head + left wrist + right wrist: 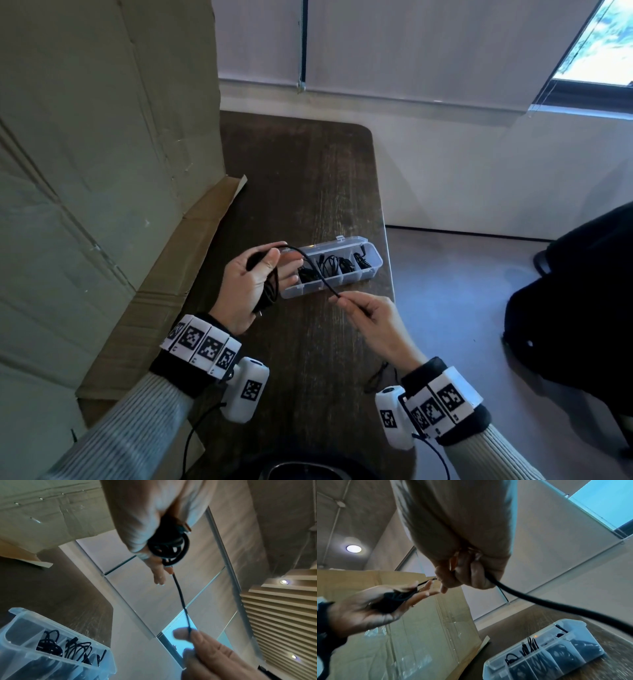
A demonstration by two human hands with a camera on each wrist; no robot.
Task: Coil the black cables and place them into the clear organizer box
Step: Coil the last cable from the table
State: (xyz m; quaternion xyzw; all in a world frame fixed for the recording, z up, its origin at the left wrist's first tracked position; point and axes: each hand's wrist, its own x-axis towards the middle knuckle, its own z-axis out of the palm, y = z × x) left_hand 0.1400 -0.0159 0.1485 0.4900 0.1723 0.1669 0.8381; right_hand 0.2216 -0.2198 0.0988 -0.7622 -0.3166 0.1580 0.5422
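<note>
Grip, left: left hand [251, 286], at centre-left of the head view, holds the wound loops of the black cable [308, 265] across its palm, thumb pressed over the top of the bundle, fingers fairly straight behind it.
Grip, right: right hand [371, 318], lower centre, pinches the free run of the same cable between thumb and forefinger; the remaining tail passes on through the curled fingers and out under the hand, as the right wrist view shows.
Span between hands: a short arc of cable rises from the coil and drops to the pinch, lightly taut, hanging above the box and not touching it.
Handling, judged: light, limp and thin; the loops look springy enough to unwind if the thumb lifts. The jacket seems smooth, so a loose pinch lets it slide, which suits feeding it round.
Where to hold, judged: keep the thumb clamped across all loops at one spot; guide the free run close to the coil, not far down the tail.
Organizer: clear organizer box [342, 270] lies open on the dark table [301, 178], just right of the left hand; several compartments already hold coiled cables, the one nearest the left hand is partly hidden.
Surroundings: large cardboard box [102, 171] fills the left of the frame.
</note>
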